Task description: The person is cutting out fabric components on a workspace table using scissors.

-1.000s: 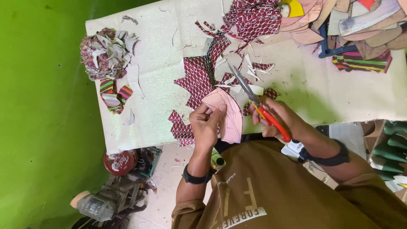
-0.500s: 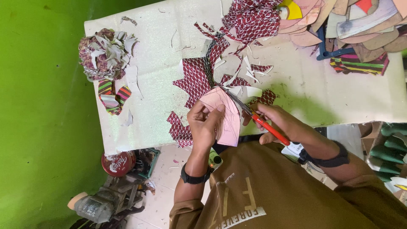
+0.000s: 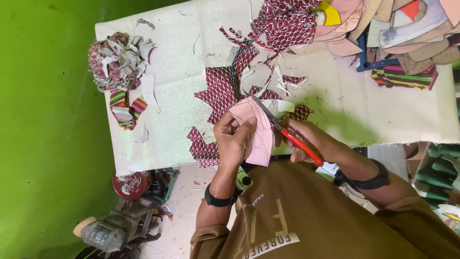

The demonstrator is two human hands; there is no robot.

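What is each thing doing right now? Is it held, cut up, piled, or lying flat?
Left hand: gripping the pink piece.
Right hand: closed on the scissors.
Scissors: held, blades along the pink piece's edge.
Pink piece: held up, being cut.
Red patterned cloth: flat on the table, cut ragged.
Scrap pile: heaped.
Striped strip: lying curled.

**Bright, even light; mostly sharp**

Scene well lit, colours saturated. Soft shadow on the white table beyond the right hand, so light comes from the wearer's side. Faint sparkle glare on the tabletop. Centre sharp; slight softness toward corners. No visible motion blur.
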